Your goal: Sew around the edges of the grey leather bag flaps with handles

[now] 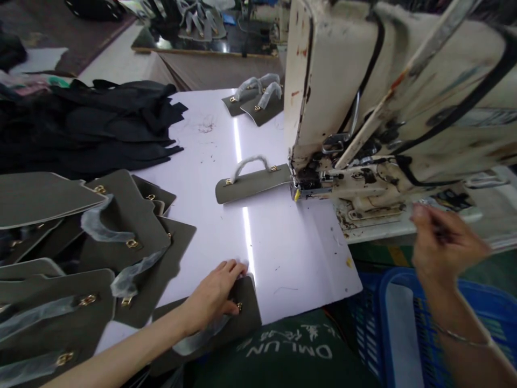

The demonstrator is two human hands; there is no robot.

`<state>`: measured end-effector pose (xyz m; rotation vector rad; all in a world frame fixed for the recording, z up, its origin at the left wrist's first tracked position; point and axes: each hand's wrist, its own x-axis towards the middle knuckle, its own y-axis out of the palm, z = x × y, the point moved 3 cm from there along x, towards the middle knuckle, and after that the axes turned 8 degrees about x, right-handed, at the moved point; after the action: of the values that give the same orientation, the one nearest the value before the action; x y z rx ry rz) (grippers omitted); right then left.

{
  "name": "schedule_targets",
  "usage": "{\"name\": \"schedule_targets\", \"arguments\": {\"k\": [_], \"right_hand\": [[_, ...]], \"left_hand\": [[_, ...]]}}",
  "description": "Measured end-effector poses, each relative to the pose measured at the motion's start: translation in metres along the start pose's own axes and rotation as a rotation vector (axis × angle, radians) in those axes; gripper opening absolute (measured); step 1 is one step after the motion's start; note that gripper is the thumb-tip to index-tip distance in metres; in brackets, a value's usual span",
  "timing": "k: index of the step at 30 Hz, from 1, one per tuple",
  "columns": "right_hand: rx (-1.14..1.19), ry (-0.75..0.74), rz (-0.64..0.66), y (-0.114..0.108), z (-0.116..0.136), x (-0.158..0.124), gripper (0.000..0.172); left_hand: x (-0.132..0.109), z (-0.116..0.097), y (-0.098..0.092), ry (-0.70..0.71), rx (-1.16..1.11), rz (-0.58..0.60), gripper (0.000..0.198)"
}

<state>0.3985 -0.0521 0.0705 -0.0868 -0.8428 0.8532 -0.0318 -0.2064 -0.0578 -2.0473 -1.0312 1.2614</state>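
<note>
My left hand (214,293) lies on an olive-grey bag flap (246,310) with a gold ring and a wrapped handle at the near edge of the white table (283,253); its fingers curl over the flap's top edge. My right hand (442,245) is raised near the sewing machine's base, fingers pinched together on something small and blurred. Another olive flap with a wrapped handle (252,183) lies under the needle area of the cream sewing machine (388,108).
A heap of olive flaps with wrapped handles (100,253) sits at the left. Black fabric (92,126) is piled behind it. Two more finished flaps (256,99) lie at the table's far side. A blue plastic basket (404,323) stands below right.
</note>
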Motion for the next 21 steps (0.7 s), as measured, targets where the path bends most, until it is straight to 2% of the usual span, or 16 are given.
{"name": "schedule_targets", "arguments": {"k": [2,4,6,9,11,14,15,18,19,21], "right_hand": [[0.103,-0.042,0.145,0.019,0.004,-0.028,0.024],[0.182,0.073,0.329,0.038,0.008,-0.056,0.023],[0.261,0.24,0.522,0.056,0.013,-0.083,0.023],[0.39,0.471,0.776,0.082,0.025,-0.12,0.03],[0.52,0.6,0.919,0.099,0.037,-0.141,0.04],[0.779,0.767,1.1,0.124,0.058,-0.162,0.061],[0.859,0.803,1.152,0.131,0.065,-0.165,0.063],[1.043,0.814,1.22,0.147,0.086,-0.166,0.043],[1.082,0.818,1.196,0.151,0.09,-0.163,0.035],[1.121,0.877,1.081,0.159,0.095,-0.157,0.034]], "left_hand": [[0.0,-0.001,0.0,0.026,-0.049,0.026,0.036],[0.001,0.0,-0.01,0.096,-0.119,0.05,0.019],[0.005,0.0,-0.026,0.189,-0.241,0.079,0.015],[0.014,0.0,-0.055,0.256,-0.479,0.079,0.022],[0.025,0.001,-0.072,0.181,-0.665,0.034,0.026],[0.043,0.0,-0.091,-0.038,-1.032,-0.087,0.033],[0.049,-0.002,-0.097,-0.085,-1.144,-0.149,0.036],[0.065,-0.013,-0.116,-0.085,-1.353,-0.396,0.038],[0.069,-0.015,-0.121,-0.076,-1.383,-0.47,0.037],[0.074,-0.019,-0.127,-0.041,-1.379,-0.582,0.04]]}}
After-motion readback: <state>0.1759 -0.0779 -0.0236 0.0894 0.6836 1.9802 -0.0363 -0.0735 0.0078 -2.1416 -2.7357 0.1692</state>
